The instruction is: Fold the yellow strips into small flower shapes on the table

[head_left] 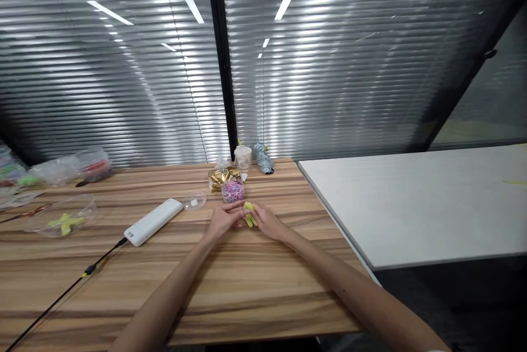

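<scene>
Remotely, I centre my clock on the small lobed yellow piece [250, 216] between the left hand [224, 219] and right hand [267, 222]. I have the round clear plastic tub [223, 194] at eleven, crinkled gold bag [220, 176] behind it, white paper cup [243, 159] at twelve. At nine, on the striped brown wooden table [247, 286], lies the white oblong power bank [153, 222]; beyond it, the shallow clear plastic dish [88, 209] holds the yellow cross-shaped piece [65, 224]. The flat white tabletop [420, 204] lies at three.

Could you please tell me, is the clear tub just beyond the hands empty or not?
Not empty: the tub shows pink and purple pieces through its clear wall.
</scene>
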Demonstrator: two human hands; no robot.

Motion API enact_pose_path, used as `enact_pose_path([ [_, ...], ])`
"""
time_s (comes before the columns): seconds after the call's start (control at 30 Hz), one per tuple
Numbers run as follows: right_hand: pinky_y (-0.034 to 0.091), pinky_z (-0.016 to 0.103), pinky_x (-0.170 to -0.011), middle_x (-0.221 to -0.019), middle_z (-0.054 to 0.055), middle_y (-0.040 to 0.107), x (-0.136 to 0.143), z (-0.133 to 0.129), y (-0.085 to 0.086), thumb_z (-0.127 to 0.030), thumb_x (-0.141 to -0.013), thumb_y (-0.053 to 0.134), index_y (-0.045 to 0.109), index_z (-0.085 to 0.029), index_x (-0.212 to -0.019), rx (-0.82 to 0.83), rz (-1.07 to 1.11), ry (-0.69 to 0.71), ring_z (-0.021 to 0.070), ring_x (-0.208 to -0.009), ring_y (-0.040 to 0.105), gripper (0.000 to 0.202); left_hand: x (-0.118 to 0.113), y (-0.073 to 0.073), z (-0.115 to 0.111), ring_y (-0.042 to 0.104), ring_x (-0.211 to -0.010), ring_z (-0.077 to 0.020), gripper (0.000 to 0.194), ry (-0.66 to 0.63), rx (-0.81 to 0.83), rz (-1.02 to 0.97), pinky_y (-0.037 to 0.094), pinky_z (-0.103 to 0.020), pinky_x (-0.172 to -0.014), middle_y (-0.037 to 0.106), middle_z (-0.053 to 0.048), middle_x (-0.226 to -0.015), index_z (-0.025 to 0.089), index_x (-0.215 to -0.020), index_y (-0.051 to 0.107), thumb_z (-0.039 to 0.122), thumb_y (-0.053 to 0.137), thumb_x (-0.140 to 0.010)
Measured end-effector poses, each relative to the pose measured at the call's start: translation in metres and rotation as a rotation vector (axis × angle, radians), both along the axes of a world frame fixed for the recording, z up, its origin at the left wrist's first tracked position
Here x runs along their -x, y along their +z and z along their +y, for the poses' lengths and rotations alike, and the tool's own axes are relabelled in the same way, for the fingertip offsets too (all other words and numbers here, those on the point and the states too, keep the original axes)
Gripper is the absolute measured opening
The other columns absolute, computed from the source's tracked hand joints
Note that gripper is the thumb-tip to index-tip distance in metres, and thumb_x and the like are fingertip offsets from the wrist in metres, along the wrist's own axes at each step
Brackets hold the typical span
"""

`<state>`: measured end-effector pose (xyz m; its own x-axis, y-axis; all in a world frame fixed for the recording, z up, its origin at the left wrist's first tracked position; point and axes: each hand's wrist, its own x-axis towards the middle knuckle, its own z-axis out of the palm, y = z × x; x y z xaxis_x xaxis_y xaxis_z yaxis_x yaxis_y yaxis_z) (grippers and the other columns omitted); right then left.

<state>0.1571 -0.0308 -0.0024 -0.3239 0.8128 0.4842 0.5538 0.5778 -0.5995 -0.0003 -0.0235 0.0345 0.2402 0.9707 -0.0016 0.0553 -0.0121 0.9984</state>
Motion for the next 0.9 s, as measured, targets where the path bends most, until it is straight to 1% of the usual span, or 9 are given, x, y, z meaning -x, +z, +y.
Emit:
enact_pose_path([
  [0.1, 0.041, 0.025, -0.071, -0.093, 0.006, 0.061, -0.002, 0.0, -0.001, -0.022, -0.089, 0.031, 0.051, -0.018, -0.103, -0.019, -0.051, 0.019, 0.0147, -0.081, 0.056, 0.024, -0.001, -0.002, -0.001, 0.06, -0.052, -0.0164, 0.056, -0.012, -0.027, 0.069, 0.048, -0.024, -0.045, 0.068, -0.011, -0.073, 0.009, -0.099, 0.063, 0.034, 0.075, -0.051],
  [0.27, 0.04, 0.025, -0.075, -0.1, 0.006, 0.06, -0.003, -0.002, -0.001, -0.014, -0.086, 0.035, 0.054, -0.019, -0.1, -0.077, -0.188, 0.024, 0.0163, -0.091, 0.055, 0.023, -0.002, -0.002, -0.002, 0.057, -0.046, -0.0132, 0.056, -0.054, -0.086, 0.143, 0.047, -0.023, -0.043, 0.068, -0.01, -0.071, 0.009, -0.101, 0.063, 0.037, 0.073, -0.054],
  [0.4, 0.04, 0.025, -0.075, -0.1, 0.006, 0.06, -0.002, -0.004, 0.0, -0.017, -0.087, 0.035, 0.054, -0.019, -0.102, -0.086, -0.274, -0.036, 0.0164, -0.088, 0.056, 0.024, -0.001, 0.0, -0.003, 0.054, -0.042, -0.012, 0.057, -0.047, -0.12, 0.223, 0.045, -0.023, -0.041, 0.068, -0.01, -0.069, 0.007, -0.1, 0.063, 0.04, 0.072, -0.055],
  [0.5, 0.04, 0.025, -0.074, -0.101, 0.007, 0.06, -0.002, -0.005, 0.001, -0.018, -0.088, 0.034, 0.051, -0.018, -0.107, -0.089, -0.303, -0.053, 0.0166, -0.089, 0.056, 0.025, 0.001, -0.001, -0.002, 0.053, -0.041, -0.0112, 0.056, -0.037, -0.132, 0.256, 0.044, -0.023, -0.041, 0.068, -0.011, -0.07, 0.008, -0.102, 0.062, 0.042, 0.069, -0.058],
  [0.67, 0.04, 0.024, -0.072, -0.099, 0.008, 0.06, 0.0, -0.008, 0.004, -0.019, -0.089, 0.033, 0.05, -0.017, -0.105, -0.083, -0.332, -0.068, 0.0165, -0.087, 0.056, 0.023, 0.001, -0.002, -0.001, 0.052, -0.041, -0.0106, 0.051, -0.035, -0.14, 0.272, 0.043, -0.022, -0.04, 0.068, -0.01, -0.072, 0.01, -0.103, 0.062, 0.042, 0.066, -0.062],
  [0.8, 0.041, 0.025, -0.072, -0.099, 0.008, 0.06, 0.001, -0.011, 0.007, -0.017, -0.086, 0.038, 0.051, -0.016, -0.101, -0.106, -0.409, -0.044, 0.0178, -0.088, 0.056, 0.02, 0.0, -0.004, 0.0, 0.055, -0.045, -0.013, 0.051, -0.047, -0.152, 0.299, 0.045, -0.023, -0.042, 0.067, -0.009, -0.067, 0.009, -0.098, 0.064, 0.041, 0.069, -0.059],
  [0.9, 0.042, 0.026, -0.071, -0.095, 0.009, 0.061, 0.002, -0.013, 0.01, -0.017, -0.086, 0.039, 0.051, -0.015, -0.1, -0.109, -0.45, -0.049, 0.0185, -0.087, 0.057, 0.019, 0.001, -0.009, 0.003, 0.058, -0.051, -0.0153, 0.052, -0.083, -0.129, 0.303, 0.049, -0.025, -0.045, 0.067, -0.008, -0.066, 0.008, -0.097, 0.065, 0.04, 0.07, -0.056],
])
